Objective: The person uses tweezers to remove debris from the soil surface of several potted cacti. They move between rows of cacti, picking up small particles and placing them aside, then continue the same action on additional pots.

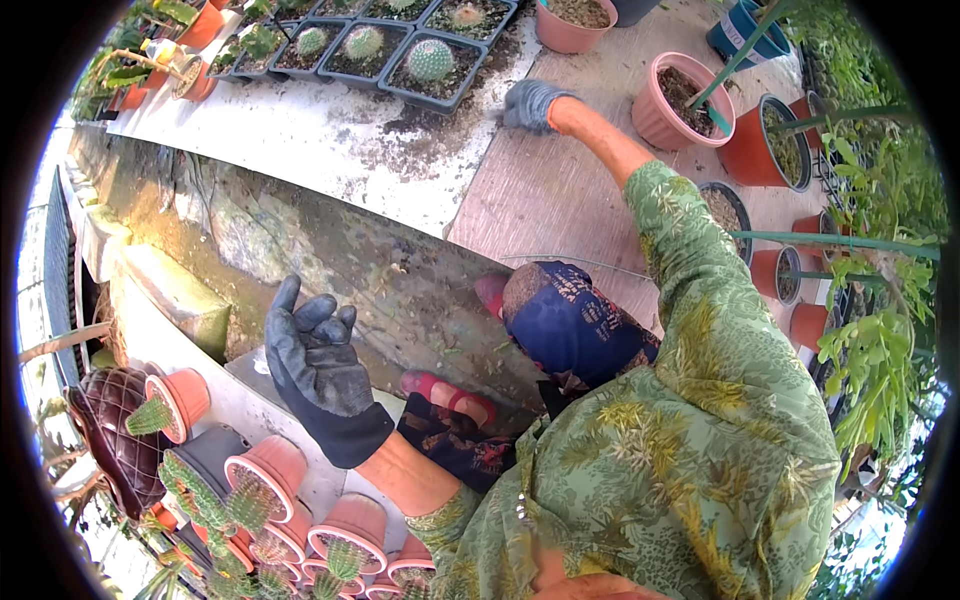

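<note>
My left hand (319,360), in a dark grey coated glove with a black cuff, is raised palm up over the floor, its fingers apart and nothing in it. At the upper middle, my right hand (536,106), in a grey knitted glove with an orange cuff, lies low over the tabletop (420,161), its fingers curled; whether it holds anything cannot be seen. Left of it stands a square black plastic pot (442,88) with a round cactus (430,60). To its right is a pink plastic pot (651,112) of soil with a green stem.
Potted cacti in pink pots (349,521) crowd the lower left, beside a brown quilted bag (124,427). More pots, such as a terracotta-coloured one (750,150), line the right, with leafy plants (862,360) behind. Soil lies scattered on the tabletop. A filled sack (176,292) lies at the left.
</note>
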A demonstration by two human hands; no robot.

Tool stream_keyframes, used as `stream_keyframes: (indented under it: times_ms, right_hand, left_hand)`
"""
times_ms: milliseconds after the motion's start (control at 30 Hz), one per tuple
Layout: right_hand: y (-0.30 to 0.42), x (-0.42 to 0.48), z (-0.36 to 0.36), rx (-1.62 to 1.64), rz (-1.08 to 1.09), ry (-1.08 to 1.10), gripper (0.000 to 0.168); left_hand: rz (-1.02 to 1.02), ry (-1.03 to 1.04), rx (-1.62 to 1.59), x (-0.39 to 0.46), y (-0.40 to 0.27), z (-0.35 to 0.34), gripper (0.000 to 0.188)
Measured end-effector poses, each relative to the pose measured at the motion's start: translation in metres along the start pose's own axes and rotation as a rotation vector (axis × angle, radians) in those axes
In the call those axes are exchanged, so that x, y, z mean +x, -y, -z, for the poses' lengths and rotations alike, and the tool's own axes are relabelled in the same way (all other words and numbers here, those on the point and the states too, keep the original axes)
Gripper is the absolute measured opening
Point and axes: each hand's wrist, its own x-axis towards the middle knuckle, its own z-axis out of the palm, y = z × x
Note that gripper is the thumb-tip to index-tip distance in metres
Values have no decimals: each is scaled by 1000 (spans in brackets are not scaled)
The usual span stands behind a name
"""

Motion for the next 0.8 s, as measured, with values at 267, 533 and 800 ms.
stream_keyframes:
  times_ms: [267,533,800]
  right_hand:
    - [-93,56,-21,-84,-339,-398,30]
    - [-66,48,-18,-122,-361,-500,25]
    - [-68,45,-20,-74,-360,-538,25]
  left_hand:
    - [3,35,-21,3,1,-2,45]
    - [11,-13,-3,6,3,-3,46]
    - [12,-9,-10,5,2,0,45]
